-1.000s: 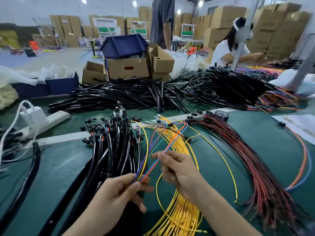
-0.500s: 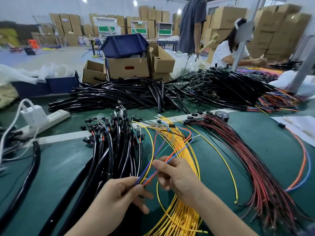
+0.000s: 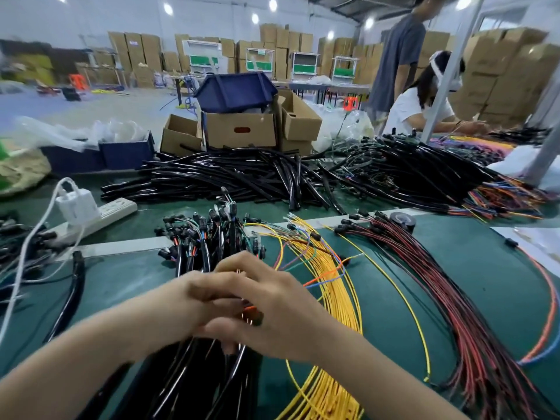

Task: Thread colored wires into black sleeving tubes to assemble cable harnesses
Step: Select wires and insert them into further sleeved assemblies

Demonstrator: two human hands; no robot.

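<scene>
My left hand [image 3: 185, 301] and my right hand [image 3: 272, 304] meet over a bundle of black sleeved harnesses [image 3: 209, 386]. Together they grip a small group of colored wires [image 3: 327, 274], orange, blue, purple and green, which loop out to the right of my right hand. Bare wire ends show between the fingers; how each finger lies is hidden. A sheaf of yellow wires [image 3: 333, 301] lies just right of the hands. A bundle of red and black wires [image 3: 448, 301] fans further right. Empty black sleeving tubes [image 3: 230, 180] are heaped at the back.
A white power strip [image 3: 100, 213] with a charger sits at the left. Finished harnesses [image 3: 418, 174] pile at the back right, near a roll of black tape [image 3: 402, 221]. Cardboard boxes [image 3: 242, 128] stand behind. A seated person [image 3: 424, 107] works at the far right; another person stands behind.
Both hands have come together over the black harness bundle. The colored wires, stretched between the hands before, now bunch into a loop to the right. The camera tilted up slightly.
</scene>
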